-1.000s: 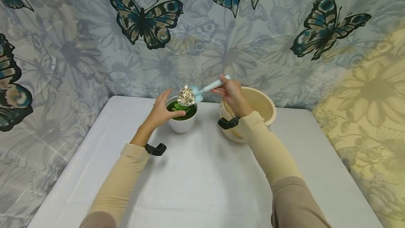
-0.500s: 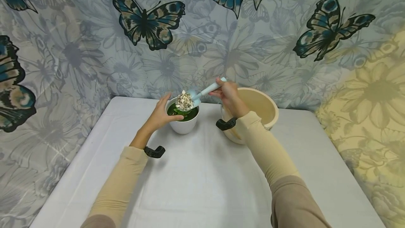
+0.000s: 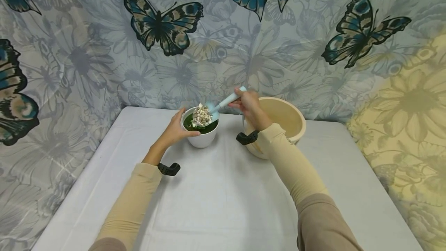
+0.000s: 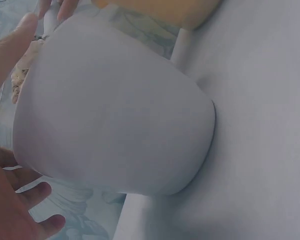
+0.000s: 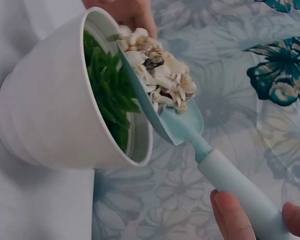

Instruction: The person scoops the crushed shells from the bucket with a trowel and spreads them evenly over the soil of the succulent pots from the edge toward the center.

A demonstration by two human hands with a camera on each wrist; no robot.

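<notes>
My right hand point(image 3: 251, 107) grips the pale handle of a light blue garden trowel point(image 5: 185, 125). Its scoop is heaped with small whitish and beige chips point(image 5: 162, 75), some with dark specks. The scoop reaches in over the rim of a white flower pot point(image 3: 201, 141), tilted down towards the left. Inside the pot, green leaves point(image 5: 107, 87) show below the scoop, partly covered by it in the head view. My left hand point(image 3: 172, 129) curves round the pot's left side, its thumb along the near rim. In the left wrist view, the pot's wall point(image 4: 115, 105) fills the middle.
A large cream bucket point(image 3: 296, 117) stands right of the pot, behind my right hand and wrist; its contents are hidden. A white cloth covers the table point(image 3: 209, 204). Close behind the table hangs a butterfly-patterned fabric point(image 3: 223, 57).
The loaded trowel has moved down and slightly left, closer over the leaves in the pot. My left hand has come in closer round the pot's rim. The pot stays in place.
</notes>
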